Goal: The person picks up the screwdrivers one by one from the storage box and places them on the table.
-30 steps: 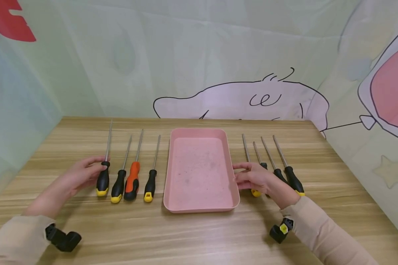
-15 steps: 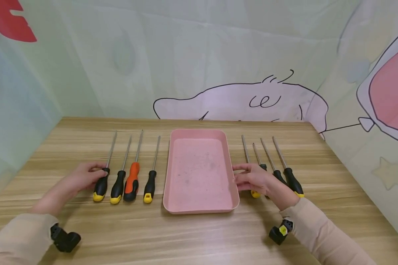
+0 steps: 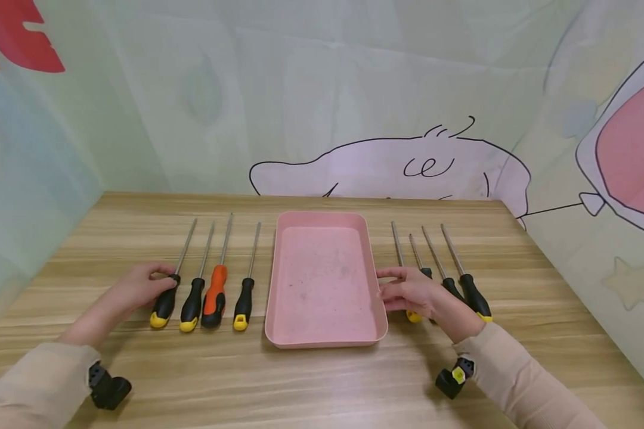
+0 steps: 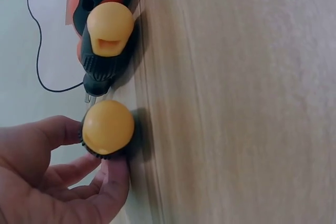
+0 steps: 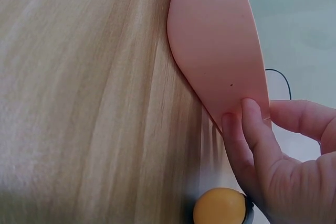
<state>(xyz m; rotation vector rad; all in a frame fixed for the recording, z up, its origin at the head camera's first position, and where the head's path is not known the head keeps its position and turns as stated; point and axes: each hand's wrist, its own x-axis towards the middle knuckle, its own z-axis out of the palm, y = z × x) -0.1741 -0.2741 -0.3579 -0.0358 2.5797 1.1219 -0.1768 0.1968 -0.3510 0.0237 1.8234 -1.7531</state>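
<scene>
My left hand (image 3: 142, 286) pinches the black handle of the leftmost screwdriver (image 3: 164, 302) between thumb and fingers. Its yellow butt end faces the left wrist camera, and its shaft points away, leaning a little right. On the other side, my right hand (image 3: 415, 289) touches the right wall of a pink tray (image 3: 324, 343). The right wrist view shows its fingertips (image 5: 251, 107) against the tray's outer wall, near the rim. Beneath that hand lies a screwdriver (image 3: 398, 243), its handle partly covered.
Beside the held one lie a black-and-yellow screwdriver (image 3: 191, 305), an orange-and-black screwdriver (image 3: 214, 295) and another black-and-yellow screwdriver (image 3: 244, 305). Several more, including the rightmost screwdriver (image 3: 474, 296), lie right of the tray. A printed cloth (image 3: 300, 89) hangs behind the wooden table (image 3: 311, 387).
The left hand has drawn the leftmost screwdriver toward the person and its tip has swung right, nearly in line with the neighbouring ones. The right hand stays at the tray.
</scene>
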